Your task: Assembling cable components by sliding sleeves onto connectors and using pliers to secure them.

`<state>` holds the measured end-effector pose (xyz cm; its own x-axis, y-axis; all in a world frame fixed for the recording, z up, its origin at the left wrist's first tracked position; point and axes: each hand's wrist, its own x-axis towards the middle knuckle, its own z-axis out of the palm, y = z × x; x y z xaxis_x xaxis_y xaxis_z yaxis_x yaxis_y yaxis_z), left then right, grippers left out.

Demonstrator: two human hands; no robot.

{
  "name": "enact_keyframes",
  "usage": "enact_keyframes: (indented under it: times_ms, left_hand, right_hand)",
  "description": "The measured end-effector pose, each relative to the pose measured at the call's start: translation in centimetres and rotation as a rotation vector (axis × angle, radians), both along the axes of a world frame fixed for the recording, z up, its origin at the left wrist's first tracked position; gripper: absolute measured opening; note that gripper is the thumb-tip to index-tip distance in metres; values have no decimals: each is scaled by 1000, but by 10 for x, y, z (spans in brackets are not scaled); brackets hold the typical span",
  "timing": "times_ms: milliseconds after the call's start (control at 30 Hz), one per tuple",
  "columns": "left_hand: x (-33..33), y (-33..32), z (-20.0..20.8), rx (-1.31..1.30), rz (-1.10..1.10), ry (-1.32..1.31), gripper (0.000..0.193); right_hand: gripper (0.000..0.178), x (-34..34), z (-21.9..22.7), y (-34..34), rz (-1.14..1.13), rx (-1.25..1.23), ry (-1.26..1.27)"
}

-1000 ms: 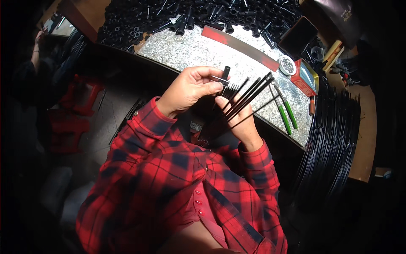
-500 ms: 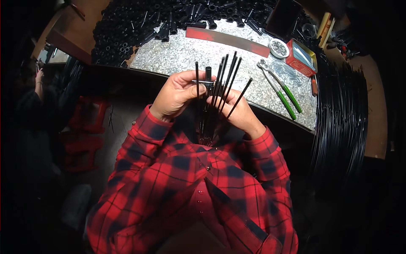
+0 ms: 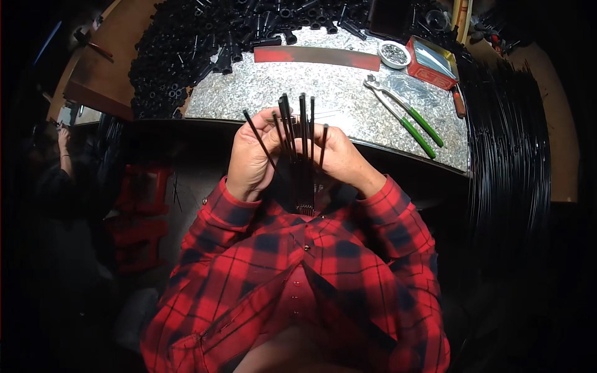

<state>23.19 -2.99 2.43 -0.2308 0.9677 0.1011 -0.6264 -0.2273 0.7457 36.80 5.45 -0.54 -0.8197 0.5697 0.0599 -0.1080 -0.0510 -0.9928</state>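
My left hand (image 3: 250, 152) is closed, thumb and fingers pinching a small dark tubular fitting (image 3: 293, 120) that the rods partly hide. Fanning up between both hands is a bundle of thin black rods (image 3: 303, 165), like umbrella ribs; their lower ends run down to my lap. One rod leans left across my left hand. My right hand (image 3: 341, 155) is closed around the rods on the other side, its fingertips near the fitting. A fine wire (image 3: 324, 115) sticks out to the right from between the hands, over the bench edge.
The speckled metal bench top (image 3: 230, 93) holds green-handled pincers (image 3: 404, 118), a red-and-grey strip (image 3: 317, 58), a white dish (image 3: 394, 55) of small metal bits and a red box (image 3: 432, 65). Black tubular parts (image 3: 180, 56) heap behind; long black rods (image 3: 513, 149) hang right. Another person's hand (image 3: 63, 138) shows far left.
The rods have shifted left and spread, one now leaning over my left hand. The fitting, upright and plain before, is now mostly behind them. My view has turned slightly.
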Motion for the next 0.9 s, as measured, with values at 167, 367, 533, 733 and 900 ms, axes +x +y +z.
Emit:
enact_keyframes:
  times_ms: [167, 367, 533, 733, 900]
  left_hand:
    - [-6, 5, -20, -110, -70, -62, 21]
    - [0, 5, -24, -127, -60, -55, 25]
    - [11, 6, -15, -138, -9, -19, 30]
    - [16, 7, -17, -134, 20, -106, 33]
    - [28, 9, -14, -88, 19, -25, 33]
  right_hand:
    - [24, 1, -5, 1, 6, -50, -2]
    - [27, 4, 0, 3, -2, -80, -26]
    - [29, 4, -3, 7, 46, -144, -25]
    - [30, 6, -7, 12, 74, -178, -16]
    - [31, 7, -9, 17, 112, -205, 9]
